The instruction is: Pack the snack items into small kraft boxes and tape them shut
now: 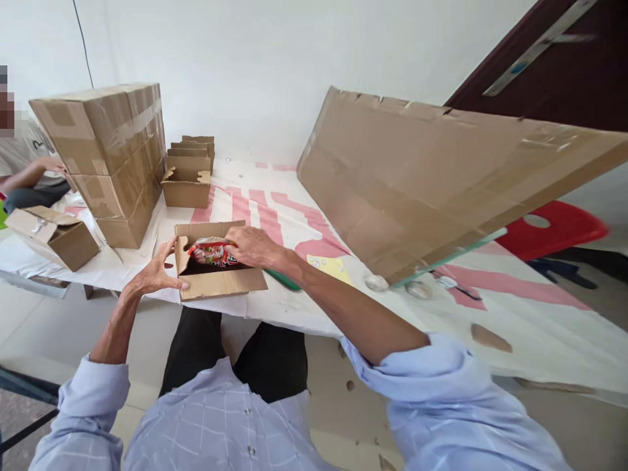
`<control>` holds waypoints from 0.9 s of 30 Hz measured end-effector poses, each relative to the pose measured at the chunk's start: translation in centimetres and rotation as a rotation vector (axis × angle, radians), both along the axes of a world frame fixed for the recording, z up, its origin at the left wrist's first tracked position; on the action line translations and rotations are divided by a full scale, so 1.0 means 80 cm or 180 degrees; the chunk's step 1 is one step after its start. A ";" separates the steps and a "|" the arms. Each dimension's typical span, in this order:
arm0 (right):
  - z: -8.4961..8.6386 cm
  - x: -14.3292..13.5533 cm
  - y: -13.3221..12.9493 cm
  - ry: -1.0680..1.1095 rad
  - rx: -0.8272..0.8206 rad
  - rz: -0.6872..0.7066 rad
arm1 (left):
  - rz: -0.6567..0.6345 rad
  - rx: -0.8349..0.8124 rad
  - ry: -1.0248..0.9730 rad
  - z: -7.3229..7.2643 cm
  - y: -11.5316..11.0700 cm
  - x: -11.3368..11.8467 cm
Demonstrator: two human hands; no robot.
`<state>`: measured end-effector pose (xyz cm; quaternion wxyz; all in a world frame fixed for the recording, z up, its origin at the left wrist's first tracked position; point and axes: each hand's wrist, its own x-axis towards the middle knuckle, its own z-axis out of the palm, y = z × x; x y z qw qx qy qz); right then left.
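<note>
A small open cardboard box [223,285] lies at the table's front edge, its flaps spread. Inside it is a red, white and black printed packet [214,254]. My left hand [156,271] grips the box's left end, thumb on the near flap and fingers at the far corner. Over the box's right part, my right hand [252,247] has its fingers closed on the packet's upper edge. The lower part of the packet is hidden in the box.
Stacked taped cartons [112,150] stand at the left, near an open-topped box [53,235] and another person's arm [29,173]. Small open boxes [186,190] line up behind. A large cardboard sheet [417,176] leans at the right, near a red stool [554,229].
</note>
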<state>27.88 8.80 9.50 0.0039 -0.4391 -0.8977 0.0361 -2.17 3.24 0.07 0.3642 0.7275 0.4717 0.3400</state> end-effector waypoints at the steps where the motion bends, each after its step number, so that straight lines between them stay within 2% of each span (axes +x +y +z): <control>1: 0.010 0.006 0.003 0.0241 0.0017 -0.0053 | 0.0041 0.0007 0.0038 0.005 0.002 -0.002; 4: 0.038 0.025 0.009 0.1095 -0.0102 -0.0102 | 0.0388 0.0355 0.0150 0.032 0.007 -0.003; 7: 0.063 0.037 0.012 0.1776 -0.0655 0.0115 | 0.0553 0.0965 0.0119 0.078 0.016 0.008; 9: 0.075 0.040 0.015 0.2004 -0.1089 0.0383 | 0.0215 0.1047 0.0001 0.110 0.024 0.022; 12: 0.081 0.045 0.021 0.2284 -0.1529 0.0617 | -0.0332 0.0648 -0.0384 0.143 0.034 0.043; 14: 0.076 0.051 0.026 0.2868 -0.1736 0.0593 | -0.0216 0.0534 -0.0791 0.151 0.040 0.054; 17: 0.057 0.057 0.033 0.4139 -0.2030 0.0705 | 0.0387 0.0751 -0.1615 0.153 0.046 0.065; 19: 0.044 0.054 0.037 0.4702 -0.2083 0.0789 | 0.0641 0.0827 -0.2062 0.154 0.050 0.074; 23: 0.034 0.031 0.049 0.5327 -0.1668 0.0666 | 0.0479 0.0636 -0.2264 0.162 0.060 0.089; 27: 0.029 0.012 0.074 0.5515 -0.1524 0.0553 | 0.0402 0.0592 -0.2183 0.164 0.081 0.088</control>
